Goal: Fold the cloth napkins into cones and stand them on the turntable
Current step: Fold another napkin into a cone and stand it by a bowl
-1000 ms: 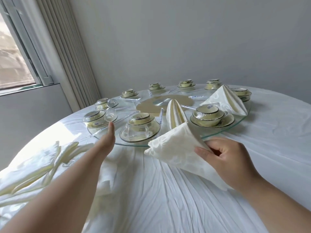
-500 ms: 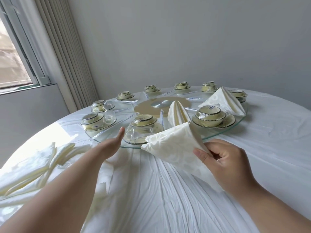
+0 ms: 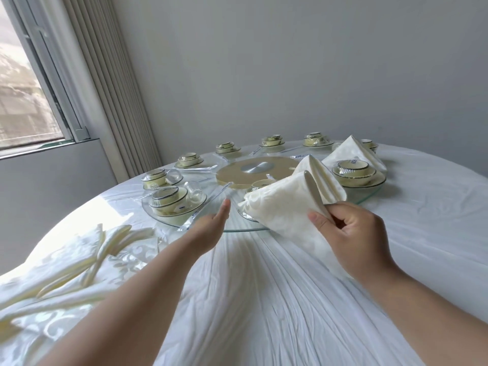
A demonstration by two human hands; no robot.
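Observation:
My right hand (image 3: 351,233) grips a cream cloth napkin folded into a cone (image 3: 282,207), held tilted just above the near rim of the glass turntable (image 3: 237,229). My left hand (image 3: 211,228) reaches forward with straight fingers and touches the turntable's near edge. Two folded napkin cones stand on the turntable: one (image 3: 320,178) right behind the held napkin, another (image 3: 353,151) at the far right. A heap of unfolded cream napkins (image 3: 68,262) lies on the table at the left.
Several wrapped bowl-and-saucer sets (image 3: 355,171) ring the turntable, with upturned glasses (image 3: 195,194) at the left. A wrinkled white tablecloth (image 3: 264,299) covers the round table. Window and vertical blinds stand at the left; a grey wall is behind.
The turntable has turned, carrying the place settings and cones to the right. My left hand slid right along its rim. My right hand lifted the napkin cone slightly up and right.

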